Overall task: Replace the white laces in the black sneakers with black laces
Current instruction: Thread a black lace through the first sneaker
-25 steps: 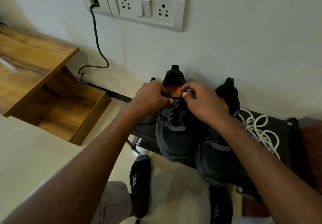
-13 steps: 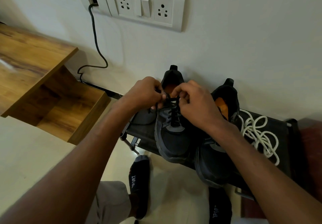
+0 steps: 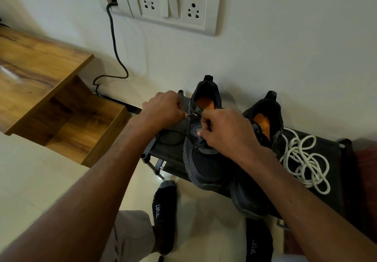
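Two black sneakers with orange insoles stand side by side on a low black stand against the wall. Over the left sneaker, my left hand pinches an end of the black lace beside the tongue. My right hand has its fingers curled on the lace at the top eyelets. A loop of black lace lies on the stand left of that shoe. The right sneaker is partly hidden by my right forearm. The white laces lie in a loose heap at the stand's right end.
A wooden shelf unit stands at the left. A socket panel is on the wall, with a dark cable running down to the floor. My feet in black socks rest on the pale floor below the stand.
My left hand has drawn a little left, away from the tongue, with the lace end. My right hand has dropped slightly lower over the upper eyelets. The shoes stay in place.
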{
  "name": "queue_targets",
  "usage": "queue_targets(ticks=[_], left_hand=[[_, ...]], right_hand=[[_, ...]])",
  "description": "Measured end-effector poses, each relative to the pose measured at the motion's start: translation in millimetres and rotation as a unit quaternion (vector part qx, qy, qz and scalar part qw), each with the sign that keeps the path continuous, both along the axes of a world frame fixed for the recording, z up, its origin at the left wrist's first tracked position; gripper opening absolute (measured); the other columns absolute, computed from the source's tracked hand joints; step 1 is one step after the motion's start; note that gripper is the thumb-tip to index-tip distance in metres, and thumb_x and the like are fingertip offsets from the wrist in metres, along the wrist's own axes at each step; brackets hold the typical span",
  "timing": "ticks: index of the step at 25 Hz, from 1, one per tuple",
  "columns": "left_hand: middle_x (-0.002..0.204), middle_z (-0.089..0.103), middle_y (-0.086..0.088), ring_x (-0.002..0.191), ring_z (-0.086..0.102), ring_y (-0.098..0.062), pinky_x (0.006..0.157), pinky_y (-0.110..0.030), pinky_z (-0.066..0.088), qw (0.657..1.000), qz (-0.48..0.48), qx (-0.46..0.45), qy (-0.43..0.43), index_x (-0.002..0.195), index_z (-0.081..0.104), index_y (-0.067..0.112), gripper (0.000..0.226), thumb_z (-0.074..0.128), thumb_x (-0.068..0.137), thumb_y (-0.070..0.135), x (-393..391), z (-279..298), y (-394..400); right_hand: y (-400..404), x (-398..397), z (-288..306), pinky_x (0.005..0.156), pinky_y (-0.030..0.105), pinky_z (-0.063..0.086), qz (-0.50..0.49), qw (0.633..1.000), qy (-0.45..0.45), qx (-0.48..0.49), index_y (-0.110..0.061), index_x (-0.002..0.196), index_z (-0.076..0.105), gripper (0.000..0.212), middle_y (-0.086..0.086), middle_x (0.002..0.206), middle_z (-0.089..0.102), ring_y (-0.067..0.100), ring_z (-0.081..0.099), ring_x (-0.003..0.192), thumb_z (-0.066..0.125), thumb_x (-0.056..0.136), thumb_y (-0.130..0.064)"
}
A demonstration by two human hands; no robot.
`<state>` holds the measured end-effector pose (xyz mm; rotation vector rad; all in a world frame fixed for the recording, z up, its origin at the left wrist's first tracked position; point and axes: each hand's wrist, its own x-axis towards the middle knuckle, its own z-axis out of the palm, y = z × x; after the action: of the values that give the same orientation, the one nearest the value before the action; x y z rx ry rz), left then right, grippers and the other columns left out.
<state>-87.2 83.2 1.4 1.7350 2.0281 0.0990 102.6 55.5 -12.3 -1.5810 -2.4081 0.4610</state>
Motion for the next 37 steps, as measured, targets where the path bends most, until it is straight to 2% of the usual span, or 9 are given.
queue_targets(ticks=[3, 8, 11, 13, 19, 22, 25, 30, 37], left_hand=[[0.102, 0.064, -0.004, 0.100, 0.061, -0.028, 0.095, -0.051, 0.051, 1.000, 0.000, -0.003, 0.017, 0.107, 0.068, 0.017, 0.031, 0.070, 0.094, 0.045, 4, 2, -1], [0.098, 0.077, -0.003, 0.076, 0.069, -0.010, 0.066, -0.027, 0.050, 0.944, 0.039, 0.121, -0.304, 0.111, 0.071, 0.013, 0.027, 0.061, 0.103, 0.036, 23, 22, -5], [0.104, 0.078, -0.012, 0.095, 0.075, -0.029, 0.073, -0.031, 0.053, 0.856, 0.004, 0.067, -0.513, 0.124, 0.065, 0.007, 0.039, 0.048, 0.109, 0.039, 44, 40, -11], [0.101, 0.077, -0.014, 0.085, 0.072, -0.032, 0.070, -0.036, 0.049, 0.854, -0.044, 0.041, -0.517, 0.121, 0.067, 0.013, 0.041, 0.045, 0.109, 0.045, 49, 40, -12], [0.071, 0.069, 0.001, 0.067, 0.058, -0.013, 0.065, -0.025, 0.046, 0.950, -0.041, -0.010, -0.309, 0.083, 0.078, 0.010, 0.033, 0.067, 0.099, 0.037, 17, 25, -7], [0.093, 0.076, -0.003, 0.092, 0.069, -0.018, 0.083, -0.036, 0.053, 0.978, -0.173, -0.120, -0.009, 0.086, 0.080, 0.018, 0.026, 0.071, 0.095, 0.041, -8, 13, -7], [0.106, 0.075, -0.004, 0.098, 0.068, -0.019, 0.081, -0.035, 0.054, 0.983, -0.159, -0.053, -0.075, 0.106, 0.077, 0.019, 0.039, 0.068, 0.092, 0.054, -8, 19, -12], [0.099, 0.074, -0.016, 0.095, 0.072, -0.028, 0.085, -0.040, 0.056, 0.910, -0.071, 0.053, -0.405, 0.115, 0.072, 0.012, 0.043, 0.050, 0.106, 0.047, 24, 31, -8], [0.075, 0.075, 0.003, 0.073, 0.068, -0.012, 0.080, -0.031, 0.052, 0.964, -0.102, -0.044, -0.241, 0.081, 0.077, 0.015, 0.034, 0.065, 0.099, 0.041, 5, 22, -6]], right_hand=[[5, 2, 4, 0.067, 0.027, 0.056, -0.038, 0.981, 0.156, -0.108, -0.027, 0.090, 0.058, 0.023, -0.005, 0.076, 0.067, 0.010, 0.066, 0.069, 0.080, 0.088, -0.019], [22, 24, 43, 0.072, 0.031, 0.051, -0.090, 0.716, 0.622, -0.304, -0.020, 0.088, 0.061, 0.013, 0.002, 0.072, 0.062, 0.018, 0.060, 0.069, 0.065, 0.098, -0.013], [26, 40, 56, 0.059, 0.029, 0.043, -0.102, 0.645, 0.695, -0.300, -0.020, 0.094, 0.058, 0.007, 0.001, 0.075, 0.058, 0.013, 0.045, 0.057, 0.057, 0.101, -0.017], [26, 45, 57, 0.051, 0.023, 0.036, -0.102, 0.635, 0.695, -0.322, -0.020, 0.102, 0.060, 0.006, 0.002, 0.084, 0.065, 0.010, 0.042, 0.053, 0.055, 0.100, -0.017], [36, 52, 51, 0.045, 0.020, 0.028, -0.129, 0.624, 0.705, -0.313, -0.021, 0.106, 0.065, 0.016, -0.002, 0.092, 0.069, 0.006, 0.041, 0.050, 0.053, 0.101, -0.012], [38, 53, 41, 0.046, 0.022, 0.028, -0.174, 0.748, 0.598, -0.229, -0.014, 0.110, 0.069, 0.018, 0.003, 0.087, 0.073, 0.011, 0.043, 0.050, 0.052, 0.104, -0.010], [32, 43, 30, 0.041, 0.021, 0.031, -0.153, 0.857, 0.455, -0.186, -0.010, 0.112, 0.064, 0.010, 0.007, 0.082, 0.075, 0.015, 0.042, 0.045, 0.056, 0.106, -0.013], [29, 29, 29, 0.042, 0.021, 0.028, -0.089, 0.848, 0.459, -0.250, -0.009, 0.096, 0.070, 0.023, 0.008, 0.068, 0.066, 0.013, 0.039, 0.042, 0.072, 0.098, -0.032], [36, 38, 20, 0.046, 0.021, 0.035, -0.212, 0.834, 0.476, -0.183, -0.011, 0.097, 0.077, 0.010, 0.002, 0.071, 0.067, 0.008, 0.049, 0.052, 0.069, 0.100, -0.018]])
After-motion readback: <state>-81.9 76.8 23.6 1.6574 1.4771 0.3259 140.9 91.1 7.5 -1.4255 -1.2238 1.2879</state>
